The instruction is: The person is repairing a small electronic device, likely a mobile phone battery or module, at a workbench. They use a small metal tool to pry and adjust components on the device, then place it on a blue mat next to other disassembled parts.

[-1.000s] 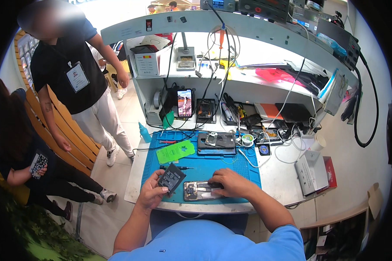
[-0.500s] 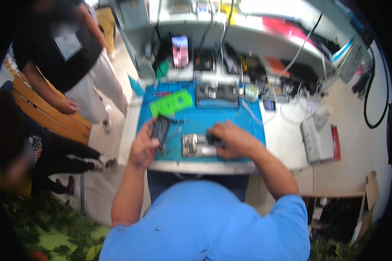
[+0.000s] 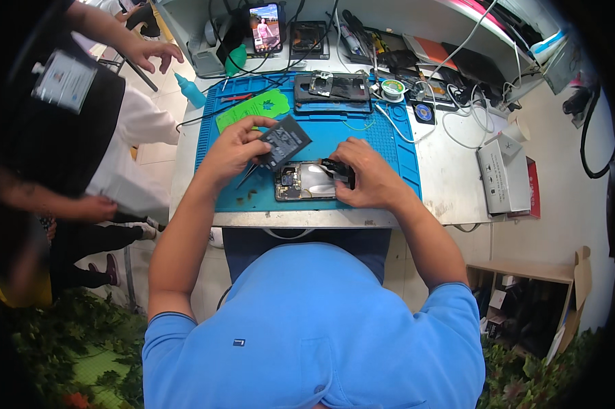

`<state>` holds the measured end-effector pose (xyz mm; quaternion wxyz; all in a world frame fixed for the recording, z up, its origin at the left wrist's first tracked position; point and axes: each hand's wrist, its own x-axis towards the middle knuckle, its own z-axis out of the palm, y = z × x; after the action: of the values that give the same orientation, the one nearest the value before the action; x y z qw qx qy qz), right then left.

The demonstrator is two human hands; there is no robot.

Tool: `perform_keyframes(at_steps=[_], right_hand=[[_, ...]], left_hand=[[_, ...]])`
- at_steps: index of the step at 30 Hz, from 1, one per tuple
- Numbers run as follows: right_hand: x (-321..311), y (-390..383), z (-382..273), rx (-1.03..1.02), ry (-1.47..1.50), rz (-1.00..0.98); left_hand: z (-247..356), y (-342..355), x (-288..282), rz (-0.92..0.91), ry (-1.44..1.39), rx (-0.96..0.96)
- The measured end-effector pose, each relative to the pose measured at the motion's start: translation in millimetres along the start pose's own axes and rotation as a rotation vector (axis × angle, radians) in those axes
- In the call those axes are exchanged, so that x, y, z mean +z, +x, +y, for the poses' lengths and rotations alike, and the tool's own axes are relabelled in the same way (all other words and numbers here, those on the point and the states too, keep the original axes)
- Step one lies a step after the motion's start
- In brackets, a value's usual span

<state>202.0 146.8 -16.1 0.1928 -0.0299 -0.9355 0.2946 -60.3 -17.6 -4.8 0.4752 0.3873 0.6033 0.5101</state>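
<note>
My left hand (image 3: 236, 151) pinches a flat black phone battery (image 3: 287, 140) by its left edge, tilted above the left end of an opened phone (image 3: 314, 184). That phone lies flat on a blue work mat (image 3: 253, 199), its circuit board showing on the left and a bare silvery bay on the right. At the phone's right end, my right hand (image 3: 370, 176) has its fingers closed around a small black piece (image 3: 340, 169); its exact kind is unclear. Tweezers (image 3: 247, 176) lie on the mat below my left hand, partly hidden.
Behind lie a dark phone housing (image 3: 331, 94), a green card (image 3: 256, 109) and a solder spool (image 3: 393, 88). A lit phone (image 3: 264, 28) stands at the back. Cables and a white box (image 3: 502, 174) are on the right. A person (image 3: 62, 136) stands at the left.
My left hand has brought the battery rightward, from beside the phone to over its left end. My right hand stays at the phone's right end. The view has shifted.
</note>
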Motion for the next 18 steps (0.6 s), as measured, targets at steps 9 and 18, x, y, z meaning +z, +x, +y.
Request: perform_keyframes(at_steps=[9,18], right_hand=[[4.7,-16.9,-9.0,0.131,-0.047,0.107],[-19.5,13.3,4.0,0.271,0.113,-0.336]], left_hand=[[-5.6,29.5,35.2,-0.092,0.094,-0.009],[-2.1,20.3,22.8,0.017,0.047,0.015]])
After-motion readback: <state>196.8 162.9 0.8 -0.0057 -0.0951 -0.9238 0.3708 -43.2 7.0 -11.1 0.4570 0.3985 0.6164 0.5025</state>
